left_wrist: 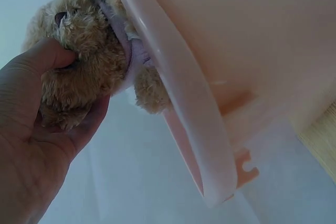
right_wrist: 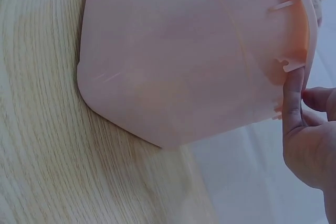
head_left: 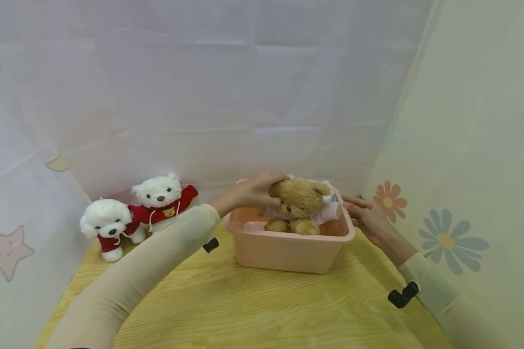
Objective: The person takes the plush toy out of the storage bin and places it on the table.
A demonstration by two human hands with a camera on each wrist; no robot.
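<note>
- Left hand, centre of the head view: fingers and thumb curled round the head of the brown teddy bear, which sits inside the pink plastic bin on the wooden table.
- Right hand: fingers fairly straight, thumb against the bin's right rim, steadying it.
- Risk, as I judge it: the bear's feet could catch on the rim and tip or drag the light bin, as the right hand only rests there.
- Left wrist view alone shows the thumb sunk into the fur.
- Head view alone shows two white bears at centre left.
</note>
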